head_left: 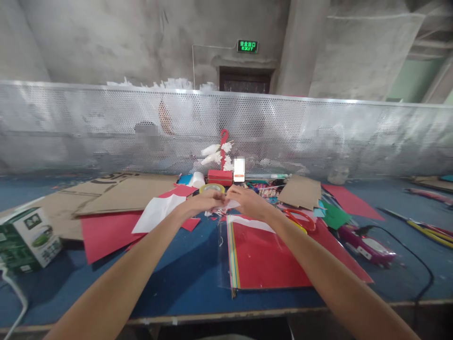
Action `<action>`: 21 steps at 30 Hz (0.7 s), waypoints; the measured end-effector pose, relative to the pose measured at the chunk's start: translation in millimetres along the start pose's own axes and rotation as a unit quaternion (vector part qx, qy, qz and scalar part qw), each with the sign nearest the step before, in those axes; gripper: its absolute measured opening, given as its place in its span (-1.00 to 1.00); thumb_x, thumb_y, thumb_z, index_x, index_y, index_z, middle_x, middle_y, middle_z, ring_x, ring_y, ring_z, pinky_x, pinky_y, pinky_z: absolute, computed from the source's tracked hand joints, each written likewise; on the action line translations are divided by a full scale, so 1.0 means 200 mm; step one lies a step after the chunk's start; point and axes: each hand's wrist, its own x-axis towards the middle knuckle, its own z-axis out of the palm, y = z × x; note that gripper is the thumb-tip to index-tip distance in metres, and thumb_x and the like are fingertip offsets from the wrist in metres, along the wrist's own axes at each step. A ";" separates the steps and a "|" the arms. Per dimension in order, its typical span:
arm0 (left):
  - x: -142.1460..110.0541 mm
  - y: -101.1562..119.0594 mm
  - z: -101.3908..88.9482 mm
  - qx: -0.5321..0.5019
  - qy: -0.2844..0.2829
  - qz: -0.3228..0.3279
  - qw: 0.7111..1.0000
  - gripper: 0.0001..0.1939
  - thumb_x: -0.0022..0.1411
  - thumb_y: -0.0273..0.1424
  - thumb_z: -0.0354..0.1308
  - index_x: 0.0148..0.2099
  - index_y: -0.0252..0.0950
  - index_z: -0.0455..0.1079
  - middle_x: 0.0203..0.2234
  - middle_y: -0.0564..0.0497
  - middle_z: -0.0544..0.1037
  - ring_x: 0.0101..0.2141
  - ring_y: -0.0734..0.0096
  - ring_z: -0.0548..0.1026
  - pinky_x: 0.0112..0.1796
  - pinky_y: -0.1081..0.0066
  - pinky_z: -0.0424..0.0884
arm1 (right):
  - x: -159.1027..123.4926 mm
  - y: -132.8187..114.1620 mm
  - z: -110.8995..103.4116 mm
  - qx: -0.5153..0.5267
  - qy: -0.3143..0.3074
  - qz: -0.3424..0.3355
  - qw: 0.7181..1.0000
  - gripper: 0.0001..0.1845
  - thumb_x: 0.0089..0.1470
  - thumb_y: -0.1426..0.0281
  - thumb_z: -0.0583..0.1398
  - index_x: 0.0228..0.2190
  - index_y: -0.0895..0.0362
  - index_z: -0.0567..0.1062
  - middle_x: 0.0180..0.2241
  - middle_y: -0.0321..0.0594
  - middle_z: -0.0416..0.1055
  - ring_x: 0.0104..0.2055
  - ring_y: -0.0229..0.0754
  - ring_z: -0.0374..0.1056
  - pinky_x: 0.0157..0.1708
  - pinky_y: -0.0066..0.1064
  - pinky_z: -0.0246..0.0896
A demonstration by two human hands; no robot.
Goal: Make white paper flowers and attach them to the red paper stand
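Observation:
My left hand [208, 201] and my right hand [245, 199] meet over the middle of the table, fingers bent inward and pinched. A small piece of white paper [232, 204] shows between them, held by both hands; its exact shape is partly hidden by the fingers. Just behind the hands are a roll of yellow tape [212, 188] and a red box [220, 177]. A red hook-shaped stand [223, 156] with white paper flowers [211, 155] rises behind them. Below my right forearm lies a clear-wrapped pack of coloured paper [269, 259], red sheet on top.
Cardboard sheets [130, 193], red paper [106, 233] and a white sheet [159, 212] spread on the left beside a green-and-white carton [31, 238]. On the right are red-handled scissors [300, 219], green paper [334, 215] and a purple device [368, 245] with a black cable. A perforated metal screen [300, 127] stands behind.

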 end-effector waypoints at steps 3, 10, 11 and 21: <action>-0.01 0.00 0.00 -0.017 0.002 -0.024 1.000 -0.80 0.01 -0.28 0.23 -0.36 -0.30 0.39 -0.57 0.08 0.31 -0.59 0.55 0.19 -0.57 0.49 0.12 | -0.02 0.03 0.01 0.016 0.010 -0.014 1.000 -0.77 0.13 0.60 0.14 -0.21 0.13 0.50 -0.11 -0.12 0.42 -0.09 -0.16 0.34 -0.08 -0.36 0.22; 0.03 -0.06 -0.02 0.009 0.008 -0.014 1.000 -0.83 0.00 -0.28 0.23 -0.41 -0.28 0.42 -0.63 0.10 0.31 -0.62 0.53 0.21 -0.57 0.47 0.14 | 0.00 0.03 0.01 0.084 0.059 -0.015 0.995 -0.86 0.22 0.38 0.17 -0.27 0.11 0.56 -0.15 -0.14 0.51 -0.07 -0.15 0.36 0.01 -0.27 0.18; 0.03 -0.07 -0.03 0.012 0.011 -0.008 1.000 -0.84 -0.01 -0.29 0.24 -0.41 -0.28 0.43 -0.63 0.10 0.31 -0.62 0.52 0.21 -0.56 0.47 0.13 | 0.00 0.03 0.01 0.102 0.069 -0.011 0.992 -0.86 0.21 0.38 0.18 -0.29 0.11 0.56 -0.18 -0.15 0.52 -0.09 -0.15 0.37 0.01 -0.27 0.18; 0.05 -0.09 -0.01 -0.008 -0.003 0.032 0.999 -0.90 -0.05 -0.38 0.22 -0.41 -0.27 0.43 -0.57 0.07 0.40 -0.58 0.50 0.28 -0.54 0.46 0.14 | -0.01 0.00 -0.02 0.341 0.086 0.166 0.921 -0.78 0.07 0.25 0.26 -0.33 0.16 0.57 -0.38 -0.21 0.52 -0.38 -0.23 0.41 -0.32 -0.42 0.28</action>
